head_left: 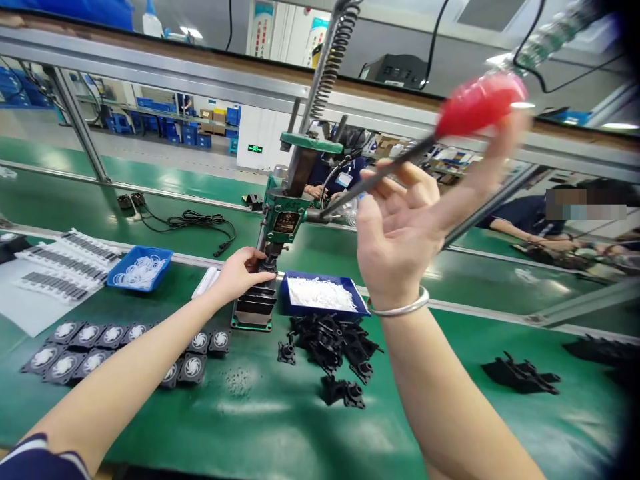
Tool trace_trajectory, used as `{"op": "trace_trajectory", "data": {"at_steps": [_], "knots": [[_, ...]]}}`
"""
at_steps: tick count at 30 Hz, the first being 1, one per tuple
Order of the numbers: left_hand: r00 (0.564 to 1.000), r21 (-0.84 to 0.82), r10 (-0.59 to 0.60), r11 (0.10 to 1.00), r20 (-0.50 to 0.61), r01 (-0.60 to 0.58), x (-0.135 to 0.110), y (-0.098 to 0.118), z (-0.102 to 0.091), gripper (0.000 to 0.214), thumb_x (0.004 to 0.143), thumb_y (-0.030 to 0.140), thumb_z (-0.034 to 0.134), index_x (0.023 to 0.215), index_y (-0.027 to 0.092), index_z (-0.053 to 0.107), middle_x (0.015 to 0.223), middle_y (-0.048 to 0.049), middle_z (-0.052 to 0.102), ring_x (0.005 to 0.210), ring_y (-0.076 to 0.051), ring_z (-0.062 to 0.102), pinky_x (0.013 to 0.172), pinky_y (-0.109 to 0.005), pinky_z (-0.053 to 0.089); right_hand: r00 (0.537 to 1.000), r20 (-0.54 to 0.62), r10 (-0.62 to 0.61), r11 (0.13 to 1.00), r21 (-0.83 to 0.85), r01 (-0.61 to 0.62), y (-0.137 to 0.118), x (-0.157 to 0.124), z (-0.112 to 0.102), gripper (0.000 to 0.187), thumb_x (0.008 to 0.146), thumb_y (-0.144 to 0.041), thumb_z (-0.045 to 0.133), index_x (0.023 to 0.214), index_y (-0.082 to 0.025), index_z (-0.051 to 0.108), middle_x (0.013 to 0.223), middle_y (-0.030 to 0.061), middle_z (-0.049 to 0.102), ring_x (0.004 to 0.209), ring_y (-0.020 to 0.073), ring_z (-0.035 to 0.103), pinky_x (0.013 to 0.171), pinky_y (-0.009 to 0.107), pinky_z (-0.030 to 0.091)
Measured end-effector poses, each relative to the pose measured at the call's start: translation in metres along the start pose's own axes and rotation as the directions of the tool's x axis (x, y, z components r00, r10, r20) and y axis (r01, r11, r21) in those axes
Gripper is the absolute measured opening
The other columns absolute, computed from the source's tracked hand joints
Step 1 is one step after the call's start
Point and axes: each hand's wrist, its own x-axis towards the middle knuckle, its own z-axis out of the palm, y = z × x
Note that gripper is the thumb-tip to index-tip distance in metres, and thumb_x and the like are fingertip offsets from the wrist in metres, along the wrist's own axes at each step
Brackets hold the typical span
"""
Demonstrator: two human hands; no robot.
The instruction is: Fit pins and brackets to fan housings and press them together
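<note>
Head view: my right hand (400, 233) curls loosely round the thin black lever (420, 144) below its glossy red knob (480, 100); my left hand (243, 272) touches the green hand press (283, 217), grip unclear.

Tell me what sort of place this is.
Most likely a factory assembly line: a lever-operated hand press stands on a green bench mat, blue trays hold small white parts, and black fan-like pieces lie in rows.
</note>
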Motion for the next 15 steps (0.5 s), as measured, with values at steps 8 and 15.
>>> {"op": "trace_trajectory", "data": {"at_steps": [8,15], "knots": [[0.847,0.354,0.527,0.807,-0.067,-0.474,-0.079,0.029,0.037,0.024,0.088,0.016,0.065,0.111,0.019,0.061,0.103,-0.0080,0.063,0.099,-0.023,0.063,0.085,-0.035,0.053,0.811,0.264,0.522,0.851,-0.093,-0.517,-0.052,-0.142,0.022,0.063,0.083,-0.031,0.069,0.137,-0.019,0.039,0.121,0.0136,0.056,0.105,0.0239,0.063,0.085,0.039,0.061],[0.856,0.455,0.504,0.740,0.115,-0.496,-0.094,0.017,0.065,0.050,0.093,0.036,0.060,0.138,0.017,0.048,0.121,-0.0157,0.060,0.110,-0.033,0.062,0.095,-0.048,0.051,0.814,-0.042,0.580,0.709,-0.467,-0.529,-0.003,-0.170,-0.054,0.034,0.085,-0.038,0.063,0.112,-0.021,0.052,0.101,0.0056,0.059,0.082,0.0166,0.065,0.075,0.030,0.058]]}}
